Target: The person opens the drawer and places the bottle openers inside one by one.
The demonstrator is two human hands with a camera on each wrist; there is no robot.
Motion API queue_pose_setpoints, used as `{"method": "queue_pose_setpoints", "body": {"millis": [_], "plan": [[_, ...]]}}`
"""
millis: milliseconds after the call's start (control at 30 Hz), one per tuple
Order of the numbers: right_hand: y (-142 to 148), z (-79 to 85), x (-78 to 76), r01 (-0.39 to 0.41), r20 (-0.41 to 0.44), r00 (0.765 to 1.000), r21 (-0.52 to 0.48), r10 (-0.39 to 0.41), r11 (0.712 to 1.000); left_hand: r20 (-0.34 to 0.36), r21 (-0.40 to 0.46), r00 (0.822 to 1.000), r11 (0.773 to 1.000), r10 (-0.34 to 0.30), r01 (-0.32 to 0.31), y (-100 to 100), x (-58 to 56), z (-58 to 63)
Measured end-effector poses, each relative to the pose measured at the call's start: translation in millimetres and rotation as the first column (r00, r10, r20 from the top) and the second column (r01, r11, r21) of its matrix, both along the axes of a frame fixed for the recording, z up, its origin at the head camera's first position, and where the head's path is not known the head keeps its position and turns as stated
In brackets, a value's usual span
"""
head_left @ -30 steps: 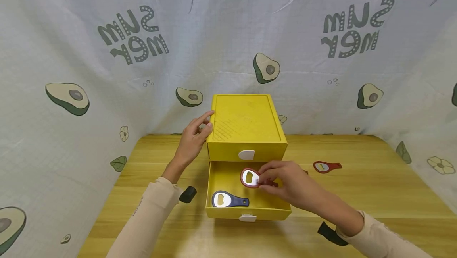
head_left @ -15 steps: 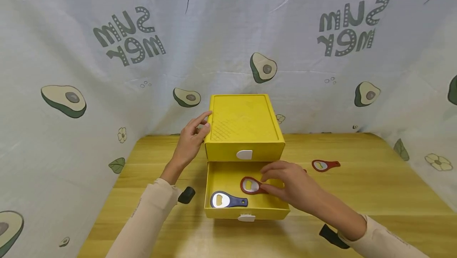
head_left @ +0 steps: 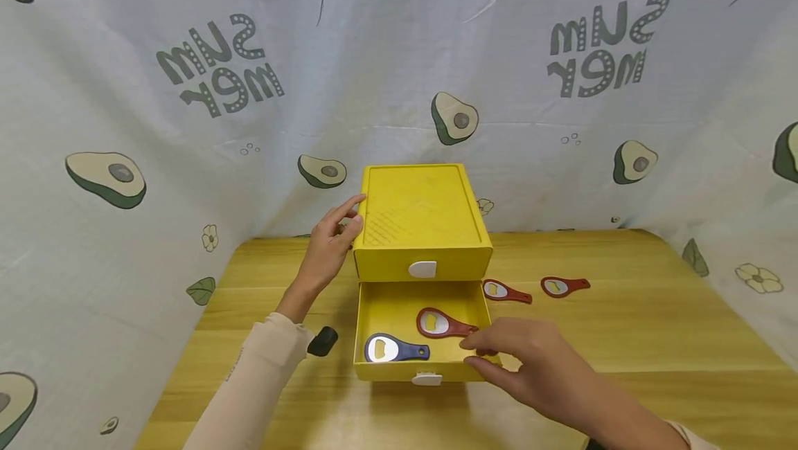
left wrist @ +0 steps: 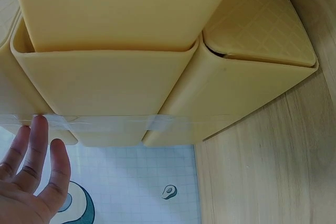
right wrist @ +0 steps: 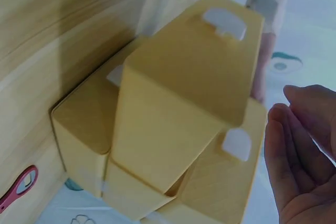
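Observation:
A yellow drawer box (head_left: 424,208) stands on the table with its lower drawer (head_left: 393,304) pulled out. Inside that drawer lie a blue-handled bottle opener (head_left: 411,351) at the front left and a red-handled bottle opener (head_left: 459,327) behind it to the right. My left hand (head_left: 327,249) rests against the left side of the box, its fingertips (left wrist: 39,124) touching the yellow wall. My right hand (head_left: 536,360) hovers over the drawer's front right corner with nothing in it, thumb and fingertips apart. The drawer hides from the right wrist view what lies inside it.
Two more red bottle openers lie on the wooden table: one bottle opener (head_left: 508,291) right beside the box, another bottle opener (head_left: 565,286) farther right. The upper drawer (head_left: 386,265) is closed. A patterned cloth (head_left: 386,90) hangs behind the table.
My right hand has let go of the red bottle opener, which now lies in the drawer, and has drawn back toward the front right. My left hand stays on the box.

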State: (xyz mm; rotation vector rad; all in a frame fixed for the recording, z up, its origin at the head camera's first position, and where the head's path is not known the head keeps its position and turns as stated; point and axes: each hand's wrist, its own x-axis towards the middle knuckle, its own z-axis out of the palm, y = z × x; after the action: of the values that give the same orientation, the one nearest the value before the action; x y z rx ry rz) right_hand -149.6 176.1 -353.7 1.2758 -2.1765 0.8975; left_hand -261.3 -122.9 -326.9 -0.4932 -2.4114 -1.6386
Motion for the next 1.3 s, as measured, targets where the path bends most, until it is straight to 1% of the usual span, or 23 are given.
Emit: {"method": "queue_pose_setpoints", "body": {"millis": [67, 100, 200, 333, 433, 500, 567, 700, 800, 867, 933, 1000, 1167, 1233, 1300], "plan": [[-3.3, -1.4, 6.3, -0.048, -0.006, 0.999, -0.009, 0.048, 0.999, -0.001, -0.001, 1.0, 1.0, 0.001, -0.001, -0.4, 0.1, -0.1], [-4.4, -2.1, 10.0, -0.053, 0.004, 0.999, 0.001, 0.053, 0.999, -0.001, -0.001, 1.0, 1.0, 0.001, -0.001, -0.6, 0.1, -0.1], [-7.2, -5.8, 20.3, -0.06, 0.082, 0.995, 0.043, 0.057, 0.997, -0.002, -0.002, 1.0, 1.0, -0.001, 0.001, -0.7, 0.0, 0.2], [-12.1, -15.6, 28.2, -0.047, 0.08, 0.996, 0.071, 0.041, 0.996, -0.003, 0.002, 1.0, 1.0, 0.001, -0.001, -0.8, 0.2, 0.9], [-15.6, -24.5, 30.4, -0.016, 0.009, 1.0, 0.065, 0.015, 0.998, -0.001, 0.006, 1.0, 1.0, 0.001, -0.001, -1.0, 0.5, 1.2], [-16.9, -29.5, 31.2, 0.014, -0.007, 1.0, 0.07, -0.014, 0.997, -0.001, 0.006, 1.0, 1.0, 0.0, 0.0, -1.0, 0.4, 1.2], [-17.4, -32.9, 32.3, 0.054, 0.009, 0.998, 0.09, -0.055, 0.994, -0.003, 0.006, 1.0, 1.0, -0.001, 0.001, -0.9, 0.1, 1.2], [-20.1, -38.3, 33.0, 0.134, -0.003, 0.991, 0.13, -0.135, 0.982, -0.006, 0.007, 1.0, 1.0, -0.002, 0.003, -0.6, -0.5, 0.8], [-23.0, -42.2, 33.5, 0.165, 0.004, 0.986, 0.14, -0.167, 0.976, -0.005, 0.01, 1.0, 1.0, -0.006, 0.006, -0.2, -0.9, 0.3], [-24.1, -44.6, 34.3, 0.167, 0.05, 0.983, 0.146, -0.176, 0.975, -0.005, 0.013, 1.0, 1.0, -0.009, 0.009, -0.1, -1.3, -0.1], [-25.9, -47.0, 34.6, 0.173, 0.077, 0.98, 0.139, -0.185, 0.975, -0.005, 0.015, 1.0, 1.0, -0.01, 0.01, 0.0, -1.6, -0.3], [-27.9, -49.5, 34.2, 0.185, 0.071, 0.978, 0.117, -0.194, 0.976, -0.006, 0.018, 1.0, 1.0, -0.012, 0.012, -0.1, -1.8, -0.4], [-34.6, -55.5, 30.5, 0.215, -0.043, 0.976, 0.008, -0.214, 0.977, -0.008, 0.014, 1.0, 1.0, -0.01, 0.01, -0.8, -1.9, -0.6], [-37.0, -56.8, 29.0, 0.22, -0.077, 0.972, -0.026, -0.222, 0.975, -0.006, 0.012, 1.0, 1.0, -0.006, 0.006, -1.1, -1.8, -0.8], [-38.7, -57.1, 28.1, 0.23, -0.085, 0.969, -0.035, -0.232, 0.973, -0.005, 0.013, 1.0, 1.0, -0.006, 0.006, -1.4, -1.9, -1.1]]}}
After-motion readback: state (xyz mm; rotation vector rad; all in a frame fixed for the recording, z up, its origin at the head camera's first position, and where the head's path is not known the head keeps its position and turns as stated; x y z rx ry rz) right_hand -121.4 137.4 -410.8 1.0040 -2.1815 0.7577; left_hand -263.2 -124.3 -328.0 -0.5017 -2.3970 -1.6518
